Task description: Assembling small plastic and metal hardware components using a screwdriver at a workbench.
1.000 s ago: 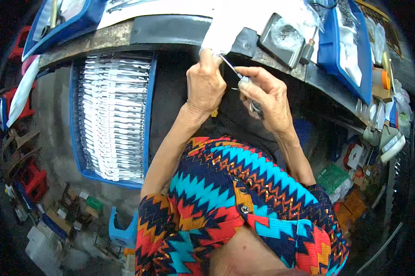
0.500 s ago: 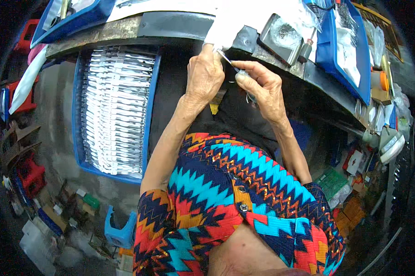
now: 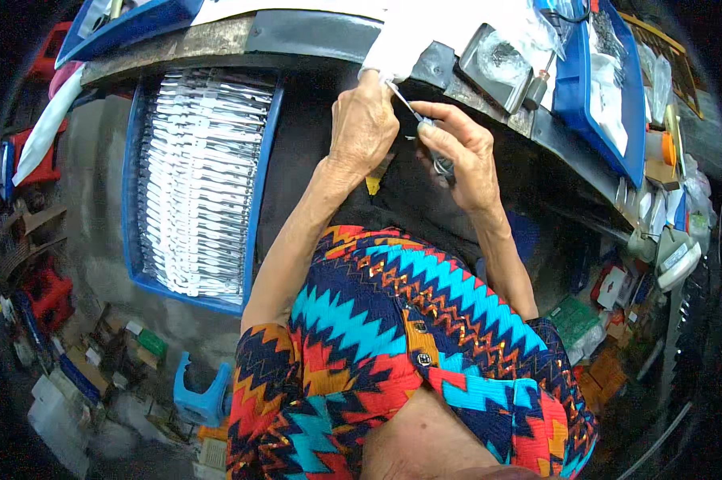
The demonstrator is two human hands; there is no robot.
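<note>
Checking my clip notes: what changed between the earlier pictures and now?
The view shifted slightly; more of a yellow piece shows below the left hand. Nothing was visibly grasped or released. The right hand still holds the slim metal tool; the blue tray of white pieces stayed put.

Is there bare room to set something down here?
A narrow black bench-edge strip seems bare, between the upper-left blue plastic bin and the left hand. So does grey floor left of the blue rectangular tray of white parts. Upper right is crowded: shallow black tray, dark-handled screwdriver, another blue bin.
</note>
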